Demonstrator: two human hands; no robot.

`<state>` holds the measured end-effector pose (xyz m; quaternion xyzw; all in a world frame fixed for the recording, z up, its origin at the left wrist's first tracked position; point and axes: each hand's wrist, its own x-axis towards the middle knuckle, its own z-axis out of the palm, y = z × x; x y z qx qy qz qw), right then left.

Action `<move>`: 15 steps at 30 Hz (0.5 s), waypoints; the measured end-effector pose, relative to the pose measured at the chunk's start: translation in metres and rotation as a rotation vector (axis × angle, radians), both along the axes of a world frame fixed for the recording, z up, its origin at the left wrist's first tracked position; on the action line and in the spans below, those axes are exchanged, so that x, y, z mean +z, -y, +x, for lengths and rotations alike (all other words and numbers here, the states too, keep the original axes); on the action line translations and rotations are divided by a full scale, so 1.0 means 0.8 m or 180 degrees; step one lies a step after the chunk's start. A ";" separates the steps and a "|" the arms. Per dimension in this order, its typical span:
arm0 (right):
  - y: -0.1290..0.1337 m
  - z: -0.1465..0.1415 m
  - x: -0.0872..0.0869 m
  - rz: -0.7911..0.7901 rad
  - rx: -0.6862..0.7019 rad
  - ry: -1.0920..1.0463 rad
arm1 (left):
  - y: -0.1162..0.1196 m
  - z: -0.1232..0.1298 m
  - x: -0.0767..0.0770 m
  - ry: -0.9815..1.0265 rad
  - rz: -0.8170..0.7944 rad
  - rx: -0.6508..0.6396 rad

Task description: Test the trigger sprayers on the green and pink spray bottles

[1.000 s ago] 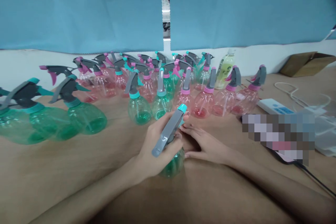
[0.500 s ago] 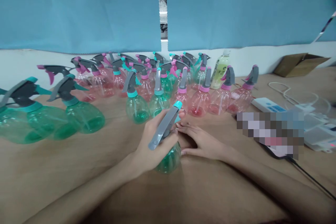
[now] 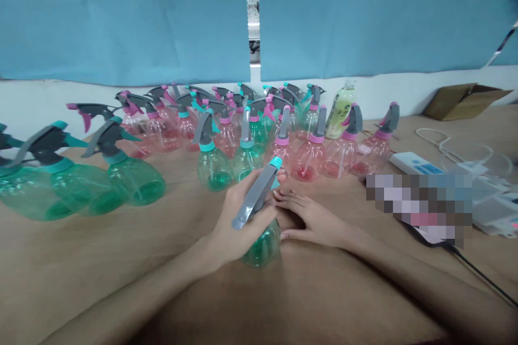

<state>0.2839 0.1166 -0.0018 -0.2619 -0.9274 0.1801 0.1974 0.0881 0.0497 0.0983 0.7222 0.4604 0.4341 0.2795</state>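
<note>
The left hand (image 3: pixel 237 221) grasps the green spray bottle (image 3: pixel 261 252) by its neck at the table's (image 3: pixel 182 205) six o'clock, likely for steadiness; at the bottle's three o'clock, the right hand (image 3: pixel 318 221) lies released, contact unclear.

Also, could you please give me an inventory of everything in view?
Held spray bottle: one, green with grey and teal head, front centre
Green spray bottles: at least three, left
Green pair: two, behind the held bottle
Pink row: four, right of the pair
Back cluster: pink and green, too overlapped to count
Labelled bottle: one, pale yellow-green, back
Box: one, brown, far right
Strip-like device: one, white and blue, right
Pixelated item: one, right
Cables: white and black, right; count unclear
Clear plastic items: count unclear, right edge
Table: one, brown, below
Cloth: blue, background; count unclear
Left hand: one, on held bottle
Right hand: one, beside it
</note>
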 end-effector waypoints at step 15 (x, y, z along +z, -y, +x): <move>-0.001 0.001 -0.001 -0.0036 0.0003 0.0070 | -0.001 0.001 0.001 0.0046 0.0087 -0.0015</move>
